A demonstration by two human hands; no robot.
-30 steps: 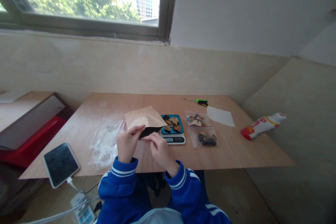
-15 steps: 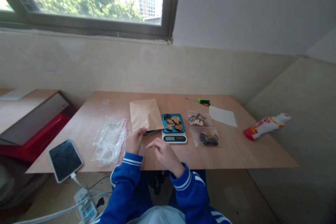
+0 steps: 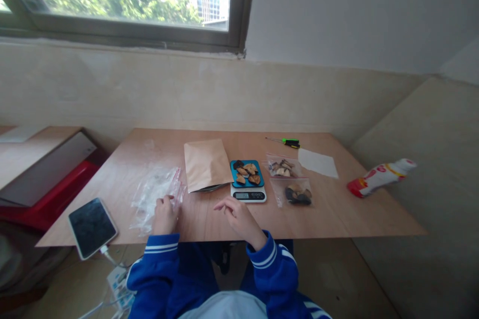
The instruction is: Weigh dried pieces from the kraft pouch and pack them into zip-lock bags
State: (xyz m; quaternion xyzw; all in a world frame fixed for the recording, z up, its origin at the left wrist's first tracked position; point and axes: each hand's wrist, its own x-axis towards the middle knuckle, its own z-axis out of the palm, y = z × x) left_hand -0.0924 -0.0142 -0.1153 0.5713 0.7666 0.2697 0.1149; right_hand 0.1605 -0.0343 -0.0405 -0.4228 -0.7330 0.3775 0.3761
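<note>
My left hand (image 3: 165,215) rests with curled fingers on the right part of a pile of clear plastic zip bags (image 3: 149,199). Whether the fingers pinch any of the film cannot be made out. In front of the kitchen scale (image 3: 234,193), my right hand (image 3: 239,218) hovers with its fingers loosely stretched and nothing in them. Several brown dried pieces (image 3: 241,171) lie on the scale's blue plate (image 3: 260,183). A brown paper pouch (image 3: 207,164) lies left of the scale, its mouth facing me and slightly parted.
Two zip bags of dried pieces, an upper one (image 3: 282,167) and a lower one (image 3: 298,194), lie right of the scale. Behind them are screwdrivers (image 3: 291,143) and a white paper sheet (image 3: 318,163). A red-white bottle (image 3: 381,178) is at right; a cabled tablet (image 3: 93,228) overhangs the front-left edge.
My left hand has let go of the paper pouch's mouth and moved left and toward me onto the plastic bags. My right hand has shifted slightly right.
</note>
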